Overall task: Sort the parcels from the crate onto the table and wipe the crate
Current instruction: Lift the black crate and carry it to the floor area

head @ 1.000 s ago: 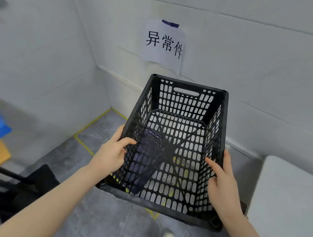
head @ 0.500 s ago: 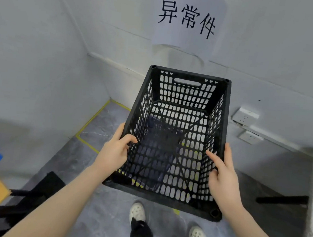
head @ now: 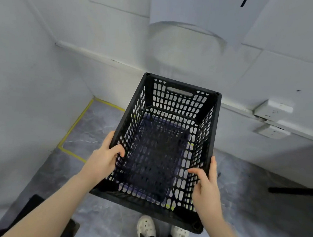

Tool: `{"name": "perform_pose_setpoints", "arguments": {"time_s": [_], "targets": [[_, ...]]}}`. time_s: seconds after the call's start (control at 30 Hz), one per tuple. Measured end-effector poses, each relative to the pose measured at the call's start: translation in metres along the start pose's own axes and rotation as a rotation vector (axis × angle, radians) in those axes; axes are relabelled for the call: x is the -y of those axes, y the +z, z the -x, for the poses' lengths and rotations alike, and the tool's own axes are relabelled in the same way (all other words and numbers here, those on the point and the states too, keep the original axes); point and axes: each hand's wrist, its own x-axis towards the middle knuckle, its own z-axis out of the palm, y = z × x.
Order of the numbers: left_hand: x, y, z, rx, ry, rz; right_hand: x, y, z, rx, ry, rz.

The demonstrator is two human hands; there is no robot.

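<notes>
A black perforated plastic crate [head: 180, 99] is held in the air in front of me, over the grey floor near a wall corner. My left hand [head: 102, 161] grips its left wall, thumb hooked over the rim. My right hand [head: 205, 190] grips the right wall, thumb inside and fingers outside. A dark flat cloth-like sheet [head: 156, 156] lies on the crate's bottom. No parcels are in view.
White walls close in on the left and ahead, with a paper sign [head: 203, 11] above and wall sockets [head: 272, 119] at the right. Yellow tape [head: 75, 124] marks the floor. My white shoes [head: 147, 228] show below the crate. Black legs [head: 295, 191] stand at the right.
The crate has come lower and closer to the corner wall, and my view has tipped downward. Both hands keep the same hold. The blue object at the left has left view.
</notes>
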Motion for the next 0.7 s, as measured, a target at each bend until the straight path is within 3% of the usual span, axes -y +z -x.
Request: {"name": "perform_pose_setpoints", "arguments": {"time_s": [0.7], "targets": [[0.115, 0.151, -0.06, 0.043, 0.002, -0.105, -0.104, 0.148, -0.092, 0.14, 0.046, 0.042]]}}
